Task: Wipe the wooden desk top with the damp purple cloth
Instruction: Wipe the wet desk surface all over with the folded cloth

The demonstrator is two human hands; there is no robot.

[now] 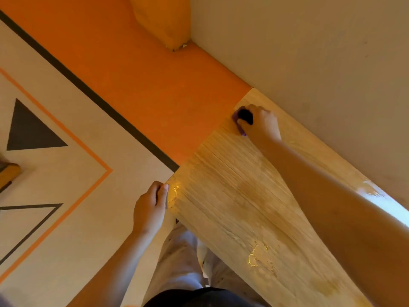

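The wooden desk top [239, 196] runs diagonally from the lower right toward the far left corner, with damp, darker patches on its grain. At that far corner my right hand [260, 124] presses a bunched purple cloth [240, 120] onto the wood; only the cloth's edges show from under my fingers. My left hand [151, 207] hangs beside the near left corner of the desk, fingers curled, thumb touching the desk's edge, nothing in it.
A plain wall [309, 63] runs along the desk's far side. The floor [143, 85] to the left is orange, with a beige rug [55, 173] bearing dark triangles. My trousered legs [183, 262] stand at the desk's near edge.
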